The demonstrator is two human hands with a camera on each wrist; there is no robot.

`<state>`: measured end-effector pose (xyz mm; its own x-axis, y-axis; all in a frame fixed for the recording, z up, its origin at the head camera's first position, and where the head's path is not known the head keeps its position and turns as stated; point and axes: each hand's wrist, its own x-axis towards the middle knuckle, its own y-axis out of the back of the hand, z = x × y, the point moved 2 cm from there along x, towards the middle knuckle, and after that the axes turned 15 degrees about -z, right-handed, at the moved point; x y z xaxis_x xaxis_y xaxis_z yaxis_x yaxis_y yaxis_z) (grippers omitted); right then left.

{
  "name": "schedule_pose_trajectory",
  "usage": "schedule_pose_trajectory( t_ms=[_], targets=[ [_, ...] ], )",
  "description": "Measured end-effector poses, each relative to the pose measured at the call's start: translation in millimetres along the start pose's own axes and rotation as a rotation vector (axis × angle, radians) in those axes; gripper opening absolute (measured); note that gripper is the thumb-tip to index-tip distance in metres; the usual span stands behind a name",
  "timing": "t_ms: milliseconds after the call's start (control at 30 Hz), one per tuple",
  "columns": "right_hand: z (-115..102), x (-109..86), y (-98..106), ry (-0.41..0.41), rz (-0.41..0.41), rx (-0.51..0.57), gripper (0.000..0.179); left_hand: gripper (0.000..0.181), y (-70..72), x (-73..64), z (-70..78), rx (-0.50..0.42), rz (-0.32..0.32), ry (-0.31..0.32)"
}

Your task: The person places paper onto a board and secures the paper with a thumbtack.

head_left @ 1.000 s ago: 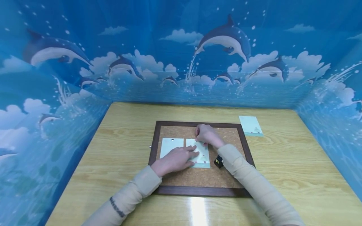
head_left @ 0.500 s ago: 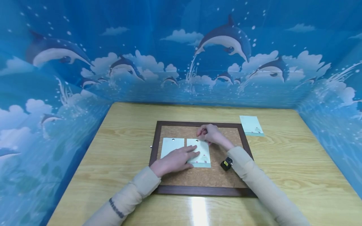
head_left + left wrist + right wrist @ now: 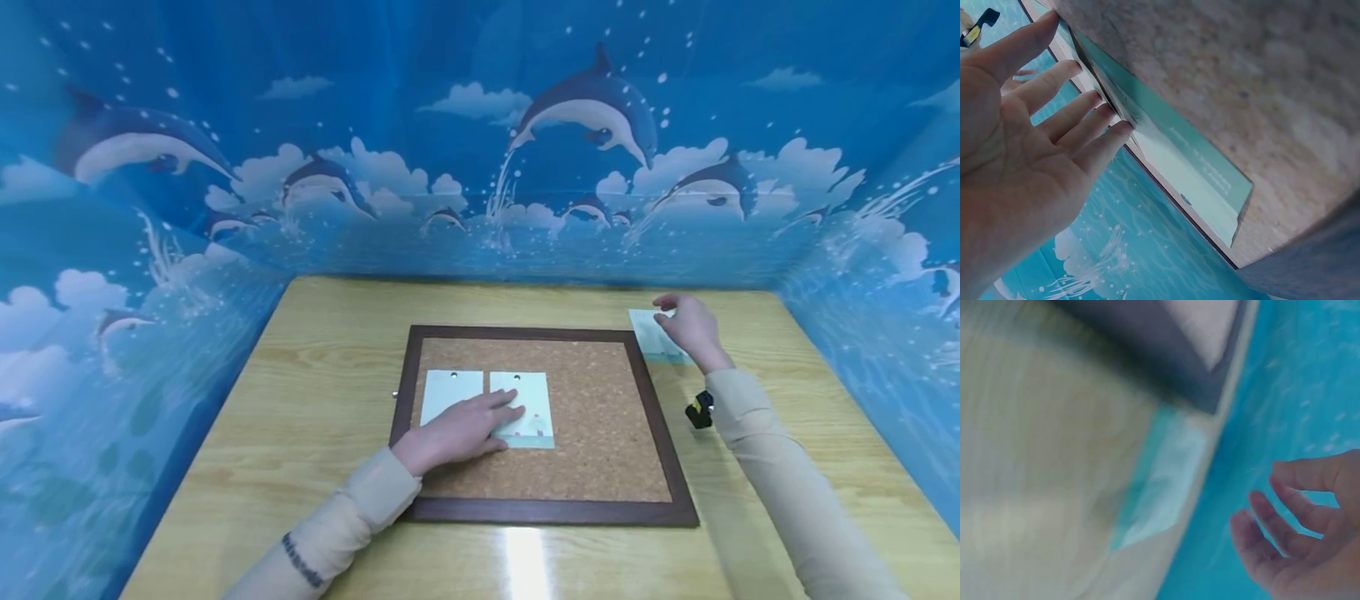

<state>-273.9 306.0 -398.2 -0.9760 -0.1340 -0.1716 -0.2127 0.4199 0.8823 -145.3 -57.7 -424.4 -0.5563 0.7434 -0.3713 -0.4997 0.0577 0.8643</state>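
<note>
My left hand [image 3: 461, 427] lies with fingers spread over two pale green sheets of notepaper on a framed corkboard [image 3: 600, 417]. Its fingertips touch the right sheet [image 3: 534, 396] and its back covers the lower part of the left sheet [image 3: 450, 396]. Each sheet carries a small round dark pin at its top edge. In the left wrist view the fingers are straight, at the paper [image 3: 1191, 169]. My right hand [image 3: 690, 329] is over a third sheet [image 3: 647, 329] on the table, fingers loosely bent with nothing between them; the right wrist view shows a gap between thumb and fingers.
The corkboard's dark wooden frame [image 3: 555, 512] rests on a wood-grain table [image 3: 322, 375]. A small metallic piece [image 3: 395, 393] shows at the frame's left edge. Dolphin-printed blue curtains [image 3: 480, 167] stand behind and at both sides. A small black device [image 3: 700, 410] sits at my right wrist.
My right hand has moved from the top of the right sheet, off the corkboard, to the loose sheet at the back right. My left hand has stayed on the sheets.
</note>
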Motion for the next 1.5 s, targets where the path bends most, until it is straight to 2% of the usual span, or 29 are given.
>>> schedule_pose_trajectory(
  t_ms=[67, 133, 267, 367, 500, 633, 733, 900, 1033, 1133, 1333, 1500],
  targets=[
    [13.4, -0.2, -1.6, -0.036, -0.045, -0.067, 0.042, 0.058, -0.4, -0.9, 0.0, 0.004, -0.002, 0.003],
    [22.1, -0.9, -6.5, -0.088, -0.125, -0.124, 0.048, 0.059, -0.8, -1.6, 0.2, 0.003, -0.009, 0.004],
    [30.1, -5.5, -16.2, -0.185, -0.274, -0.206, 0.062, 0.059, -1.0, -1.7, 1.2, -0.005, -0.010, -0.007],
    [32.1, -8.0, -19.9, -0.219, -0.288, -0.191, 0.061, 0.059, -0.3, -1.3, 1.9, -0.005, -0.006, -0.012],
    [35.4, -9.6, -19.7, -0.212, -0.227, -0.151, 0.070, 0.058, 0.6, -1.0, 2.5, -0.006, -0.004, -0.009],
    [41.5, -12.8, -18.1, -0.243, -0.172, -0.084, 0.093, 0.058, 1.2, -0.5, 3.1, -0.010, -0.004, -0.016],
    [45.1, -16.3, -16.3, -0.282, -0.135, -0.067, 0.095, 0.059, 1.7, 0.2, 3.3, -0.016, -0.006, -0.018],
    [50.4, -21.4, -14.0, -0.260, -0.083, -0.006, 0.079, 0.059, 1.9, 1.0, 2.7, -0.029, -0.011, -0.010],
    [62.9, -26.3, -12.8, -0.206, -0.008, 0.082, 0.051, 0.059, 1.9, 1.3, 3.1, -0.036, -0.014, -0.017],
    [70.3, -30.3, -9.3, -0.196, 0.064, 0.114, 0.035, 0.058, 1.1, 1.2, 3.1, -0.038, -0.014, -0.021],
    [71.7, -35.6, 2.4, -0.233, 0.232, 0.210, 0.035, 0.058, -1.6, -1.0, 1.2, -0.052, -0.015, -0.033],
    [55.2, -42.9, 7.4, -0.229, 0.328, 0.285, 0.035, 0.058, -1.0, -3.1, 0.2, -0.065, -0.024, -0.024]
  ],
)
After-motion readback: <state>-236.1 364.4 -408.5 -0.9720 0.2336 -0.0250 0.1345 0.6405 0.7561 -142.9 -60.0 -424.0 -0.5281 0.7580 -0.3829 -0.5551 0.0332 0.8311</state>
